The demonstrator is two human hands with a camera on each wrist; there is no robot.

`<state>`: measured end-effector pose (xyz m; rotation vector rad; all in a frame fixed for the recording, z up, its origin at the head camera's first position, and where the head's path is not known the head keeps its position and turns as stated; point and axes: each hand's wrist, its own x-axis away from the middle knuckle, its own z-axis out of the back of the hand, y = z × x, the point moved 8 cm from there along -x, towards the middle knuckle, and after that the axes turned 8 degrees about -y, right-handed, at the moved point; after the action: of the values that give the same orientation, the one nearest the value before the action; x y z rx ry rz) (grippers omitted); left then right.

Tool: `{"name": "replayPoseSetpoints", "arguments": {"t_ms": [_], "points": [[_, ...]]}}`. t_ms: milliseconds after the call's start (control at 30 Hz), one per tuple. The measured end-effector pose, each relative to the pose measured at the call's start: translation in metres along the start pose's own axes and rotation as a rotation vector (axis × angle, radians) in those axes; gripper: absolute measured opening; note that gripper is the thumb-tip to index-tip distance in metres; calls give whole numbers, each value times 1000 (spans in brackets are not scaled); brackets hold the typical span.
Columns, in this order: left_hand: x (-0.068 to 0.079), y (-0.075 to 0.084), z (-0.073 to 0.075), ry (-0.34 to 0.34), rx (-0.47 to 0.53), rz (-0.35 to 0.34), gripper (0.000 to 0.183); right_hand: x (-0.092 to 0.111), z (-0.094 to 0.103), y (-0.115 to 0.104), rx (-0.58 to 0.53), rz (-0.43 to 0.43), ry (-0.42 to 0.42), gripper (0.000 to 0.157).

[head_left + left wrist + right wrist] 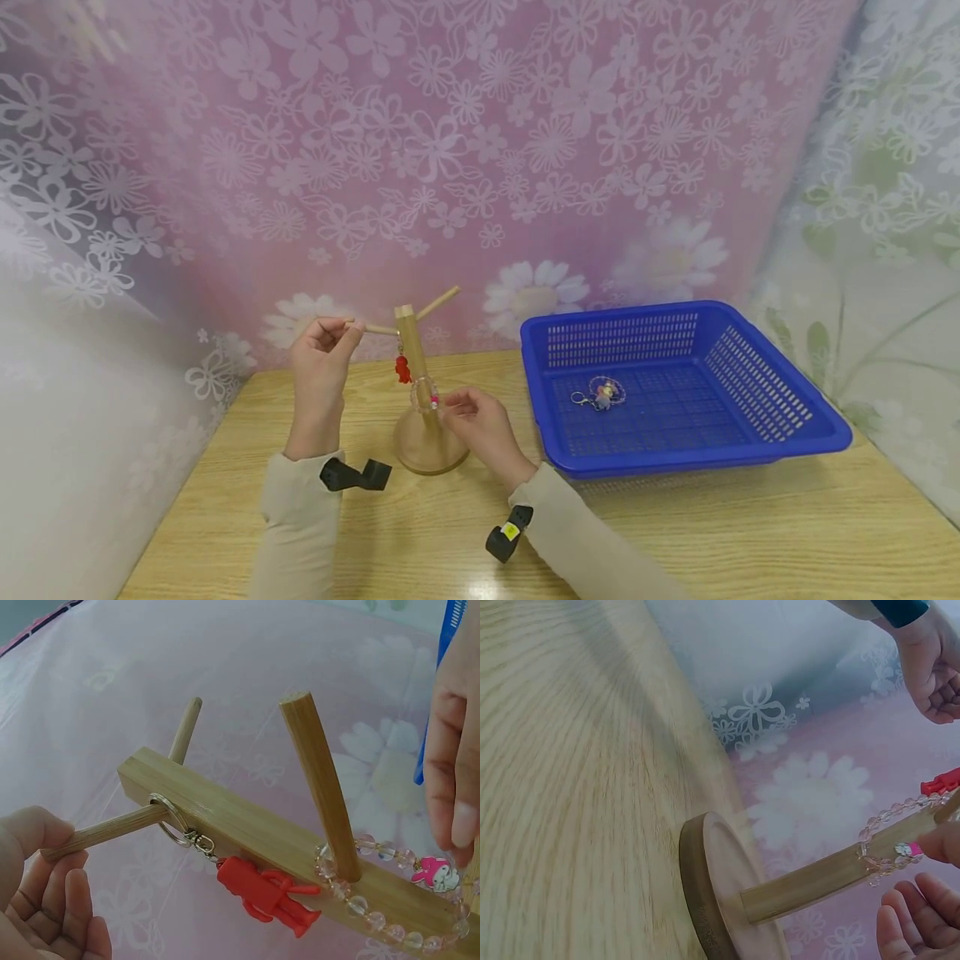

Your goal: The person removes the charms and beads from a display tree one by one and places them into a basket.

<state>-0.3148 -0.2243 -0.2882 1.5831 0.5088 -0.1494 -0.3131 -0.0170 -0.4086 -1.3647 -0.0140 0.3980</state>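
Observation:
A wooden peg stand rises from a round base on the table. My left hand pinches the tip of its left peg. On that peg hangs a red figure keychain by its ring. A clear bead bracelet with a pink charm loops over a lower peg. My right hand pinches the bracelet beside the charm; in the right wrist view its fingers curl under the post.
A blue plastic basket stands to the right of the stand, with a keychain lying inside. The wooden table ends at a flowered curtain behind and at both sides.

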Motion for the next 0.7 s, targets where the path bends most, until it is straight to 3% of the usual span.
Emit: {"name": "replayPoseSetpoints", "arguments": {"t_ms": [167,333,567,700], "points": [[0,-1,0,9,14,6,14,-1,-2,-10,-28,-6,14,22],[0,-1,0,2,37,-31,13,2,-4,-25,-50,-2,13,23],[-2,-2,1,8,54,-21,18,-11,-13,6,-16,-29,38,22],[-3,-4,0,20,67,-8,21,-13,-14,11,-9,-33,54,19]]}}
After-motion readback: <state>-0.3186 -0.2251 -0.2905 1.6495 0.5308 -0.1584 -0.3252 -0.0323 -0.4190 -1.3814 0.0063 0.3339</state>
